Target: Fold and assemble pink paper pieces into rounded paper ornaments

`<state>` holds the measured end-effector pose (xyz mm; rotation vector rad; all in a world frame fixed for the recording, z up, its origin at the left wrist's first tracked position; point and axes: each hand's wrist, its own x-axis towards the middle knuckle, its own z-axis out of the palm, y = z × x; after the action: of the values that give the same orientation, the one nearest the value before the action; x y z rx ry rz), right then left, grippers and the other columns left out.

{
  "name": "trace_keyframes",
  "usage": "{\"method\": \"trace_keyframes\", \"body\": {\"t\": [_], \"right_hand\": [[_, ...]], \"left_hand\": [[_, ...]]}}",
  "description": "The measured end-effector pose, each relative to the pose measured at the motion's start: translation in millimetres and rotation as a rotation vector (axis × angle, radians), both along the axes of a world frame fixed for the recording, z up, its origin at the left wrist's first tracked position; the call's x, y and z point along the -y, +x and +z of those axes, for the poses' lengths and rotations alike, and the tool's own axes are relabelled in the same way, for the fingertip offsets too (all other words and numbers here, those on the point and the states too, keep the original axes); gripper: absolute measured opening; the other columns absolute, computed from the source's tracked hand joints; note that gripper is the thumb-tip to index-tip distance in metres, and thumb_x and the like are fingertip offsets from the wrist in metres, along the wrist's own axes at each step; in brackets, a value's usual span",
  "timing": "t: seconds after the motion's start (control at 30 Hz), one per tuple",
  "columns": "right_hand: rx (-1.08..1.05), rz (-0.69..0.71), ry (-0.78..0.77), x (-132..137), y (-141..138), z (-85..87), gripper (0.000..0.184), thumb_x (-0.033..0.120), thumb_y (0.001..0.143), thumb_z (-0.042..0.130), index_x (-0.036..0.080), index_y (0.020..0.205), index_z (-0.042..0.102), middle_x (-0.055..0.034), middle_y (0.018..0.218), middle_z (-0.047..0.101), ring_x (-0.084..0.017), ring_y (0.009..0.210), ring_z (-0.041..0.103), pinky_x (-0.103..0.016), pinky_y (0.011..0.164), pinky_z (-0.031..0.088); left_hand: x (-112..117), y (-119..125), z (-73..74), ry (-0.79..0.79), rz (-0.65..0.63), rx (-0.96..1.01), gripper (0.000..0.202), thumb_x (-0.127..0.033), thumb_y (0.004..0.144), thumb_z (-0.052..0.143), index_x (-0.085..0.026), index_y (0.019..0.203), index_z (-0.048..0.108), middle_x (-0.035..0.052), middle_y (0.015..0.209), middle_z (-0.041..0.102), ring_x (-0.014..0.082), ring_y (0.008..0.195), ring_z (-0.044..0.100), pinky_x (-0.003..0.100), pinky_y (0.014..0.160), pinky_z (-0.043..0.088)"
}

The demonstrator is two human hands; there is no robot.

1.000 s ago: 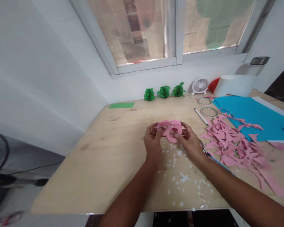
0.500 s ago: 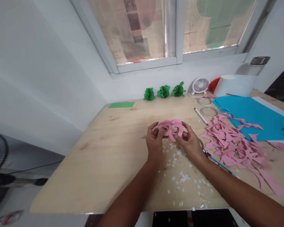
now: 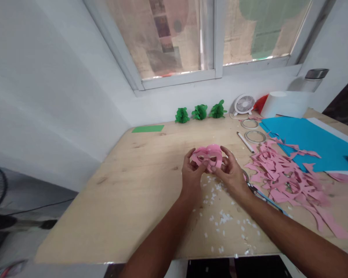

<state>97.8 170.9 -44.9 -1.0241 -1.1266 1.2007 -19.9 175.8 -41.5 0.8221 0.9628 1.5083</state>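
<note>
Between my two hands, a little above the wooden table (image 3: pixel 139 200), is a pink paper cut-out (image 3: pixel 208 150) with layered, heart-like loops and open gaps. My left hand (image 3: pixel 193 172) grips its left side, thumb on the front near the lower middle. On the right side, my right hand (image 3: pixel 227 170) pinches it, with the thumb at the bottom and a finger at the upper edge. Parts of the paper are hidden behind my fingers. Small white paper bits (image 3: pixel 225 218) lie scattered on the table below.
Right of my hands lie a heap of pink paper scraps (image 3: pixel 287 173), a white pen (image 3: pixel 245 142), tape rolls (image 3: pixel 255 136) and blue sheets (image 3: pixel 295 135). Along the wall stand green paper shapes (image 3: pixel 199 112) and a small white fan (image 3: pixel 244 104). A green strip (image 3: pixel 147 128) lies at the back left.
The two loops of the pink paper have come together into a heart-like outline. My left thumb has moved right and lower across its front.
</note>
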Motion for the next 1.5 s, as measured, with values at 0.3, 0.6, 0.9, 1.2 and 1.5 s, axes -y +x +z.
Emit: {"method": "trace_keyframes", "body": {"t": [0.3,0.6,0.9,1.2,1.5], "right_hand": [[-0.269,0.07,0.023,0,-2,1.6,0.087,0.028,0.063,0.076,0.032,0.137,0.029,-0.0048,0.112,0.059,-0.017,0.091,0.063,-0.027,0.074,0.052],[-0.288,0.053,0.055,-2,-1,-1.1,0.081,0.026,0.066,0.075,0.029,0.135,0.033,-0.0045,0.106,0.062,-0.016,0.087,0.063,-0.03,0.079,0.051],[-0.28,0.047,0.062,-1,-4,-2.0,0.077,0.026,0.065,0.075,0.028,0.132,0.038,-0.005,0.105,0.063,-0.016,0.086,0.063,-0.031,0.079,0.051],[-0.258,0.091,0.095,1,1,-3.2,0.056,0.031,0.078,0.063,0.027,0.13,0.042,-0.0019,0.095,0.064,-0.013,0.073,0.06,-0.029,0.072,0.047],[-0.218,-0.026,0.013,-5,7,-10.8,0.044,0.034,0.081,0.059,0.023,0.122,0.051,0.004,0.068,0.059,-0.012,0.061,0.057,-0.025,0.062,0.042]], "left_hand": [[1,-4,5.8,-0.078,-0.199,0.201,0.055,-0.02,0.064,0.076,-0.021,0.114,0.052,-0.001,0.082,0.061,0.0044,0.054,0.053,0.017,0.052,0.043],[-2,-4,5.4,-0.094,-0.26,0.32,0.06,-0.01,0.06,0.077,-0.021,0.113,0.054,0.0046,0.101,0.064,0.0109,0.075,0.062,0.022,0.068,0.051],[-3,-2,0.8,-0.057,-0.171,0.268,0.063,-0.01,0.059,0.077,-0.022,0.116,0.053,0.0043,0.1,0.064,0.0124,0.08,0.062,0.023,0.07,0.05],[-5,-8,3.4,-0.123,-0.287,0.368,0.038,-0.013,0.065,0.074,-0.017,0.1,0.059,0.0001,0.078,0.064,0.0066,0.06,0.058,0.02,0.062,0.047],[-4,-5,2.7,-0.138,-0.28,0.362,0.042,-0.012,0.066,0.074,-0.018,0.104,0.058,0.0008,0.08,0.066,0.0076,0.061,0.06,0.02,0.062,0.047]]}}
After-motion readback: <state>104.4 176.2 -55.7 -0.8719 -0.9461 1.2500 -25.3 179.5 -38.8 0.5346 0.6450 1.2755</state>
